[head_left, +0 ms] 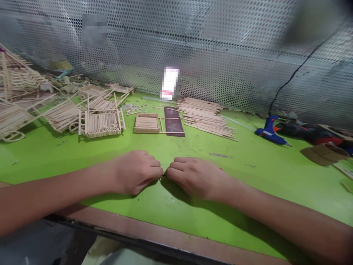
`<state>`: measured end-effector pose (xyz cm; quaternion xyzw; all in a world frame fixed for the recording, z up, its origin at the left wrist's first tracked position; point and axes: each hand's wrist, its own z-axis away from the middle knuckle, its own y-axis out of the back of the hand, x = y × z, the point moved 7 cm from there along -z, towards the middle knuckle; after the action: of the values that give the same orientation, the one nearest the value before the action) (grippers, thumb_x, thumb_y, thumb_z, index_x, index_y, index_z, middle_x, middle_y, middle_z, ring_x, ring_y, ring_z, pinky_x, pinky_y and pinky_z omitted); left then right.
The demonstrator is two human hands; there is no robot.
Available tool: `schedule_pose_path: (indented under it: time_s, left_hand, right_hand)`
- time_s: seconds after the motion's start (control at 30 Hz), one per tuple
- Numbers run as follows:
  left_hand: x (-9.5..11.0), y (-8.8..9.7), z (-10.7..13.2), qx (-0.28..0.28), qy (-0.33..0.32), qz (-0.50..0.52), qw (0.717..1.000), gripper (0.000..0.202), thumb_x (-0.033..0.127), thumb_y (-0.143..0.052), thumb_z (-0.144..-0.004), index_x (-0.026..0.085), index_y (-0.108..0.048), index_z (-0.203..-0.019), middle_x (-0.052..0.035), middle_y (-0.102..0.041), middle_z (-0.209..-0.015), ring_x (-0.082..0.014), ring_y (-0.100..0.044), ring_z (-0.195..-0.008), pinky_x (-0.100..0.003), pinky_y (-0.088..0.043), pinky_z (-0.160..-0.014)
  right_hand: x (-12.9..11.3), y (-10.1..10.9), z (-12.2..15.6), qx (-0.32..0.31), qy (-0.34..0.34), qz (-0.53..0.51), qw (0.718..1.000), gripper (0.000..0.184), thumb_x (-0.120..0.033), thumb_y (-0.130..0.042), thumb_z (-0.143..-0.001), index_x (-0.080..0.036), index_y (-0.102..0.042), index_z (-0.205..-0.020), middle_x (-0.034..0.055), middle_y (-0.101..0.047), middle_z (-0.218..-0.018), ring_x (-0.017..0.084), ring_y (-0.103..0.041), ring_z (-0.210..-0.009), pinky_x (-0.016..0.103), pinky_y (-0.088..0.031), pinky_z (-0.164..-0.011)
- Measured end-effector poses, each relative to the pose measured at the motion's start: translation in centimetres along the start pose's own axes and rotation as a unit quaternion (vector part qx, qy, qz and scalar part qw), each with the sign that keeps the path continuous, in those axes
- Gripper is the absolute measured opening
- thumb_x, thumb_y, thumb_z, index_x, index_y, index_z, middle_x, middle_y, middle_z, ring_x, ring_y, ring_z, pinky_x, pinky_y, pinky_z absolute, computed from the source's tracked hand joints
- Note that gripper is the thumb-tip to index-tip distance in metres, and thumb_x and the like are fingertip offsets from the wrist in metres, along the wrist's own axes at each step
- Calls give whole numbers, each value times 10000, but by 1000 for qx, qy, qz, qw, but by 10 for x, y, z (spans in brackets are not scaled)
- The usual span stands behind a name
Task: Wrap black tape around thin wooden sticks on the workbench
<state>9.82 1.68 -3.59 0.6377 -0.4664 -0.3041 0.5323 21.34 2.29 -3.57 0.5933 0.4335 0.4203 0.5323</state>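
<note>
Low over the green tabletop, my left hand (pixel 139 172) is closed, knuckles up, its fingertips almost meeting those of the other hand. A tiny pale bit, like the end of a stick, shows below its fingers. My right hand (pixel 197 176) is closed too. A thin dark tip (pixel 164 175) sticks out from its fingers into the narrow gap, and a speck of red shows behind its wrist side. The fingers hide the rest of whatever is gripped. Beyond the hands lies a small stick-built frame (pixel 146 123), with loose thin sticks joined at its right side.
A dark sandpaper-like strip (pixel 176 129) lies beside a spread of thin wooden sticks (pixel 206 117). Stick models (pixel 102 123) crowd the left. At right are a blue glue gun (pixel 271 131) and a brown tape roll (pixel 322 154). A perforated metal sheet (pixel 220 44) stands behind.
</note>
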Motion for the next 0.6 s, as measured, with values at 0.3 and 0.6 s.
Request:
schedule_pose_path:
  time_s: [0.3, 0.6]
  left_hand:
    - [0, 4, 13, 5, 11, -30, 999, 180, 132, -528, -945, 198, -532, -777, -16, -599, -700, -192, -486, -623, -362, -305, -614]
    - [-15, 17, 17, 28, 65, -4, 997, 272, 222, -451, -979, 165, -581, -1212, -69, -720, -992, -224, -628, -786, -362, -437, -731]
  right_hand:
    - [-6, -2, -9, 7, 3, 42, 999, 138, -94, -533, -972, -188, -608, -903, 29, -654, -787, 188, -543, -766, 317, -379, -695]
    - [-3, 14, 1, 63, -22, 84, 994, 191, -180, -458, -1048, -188, -592, -913, 19, -621, -745, 173, -503, -683, 321, -339, -661]
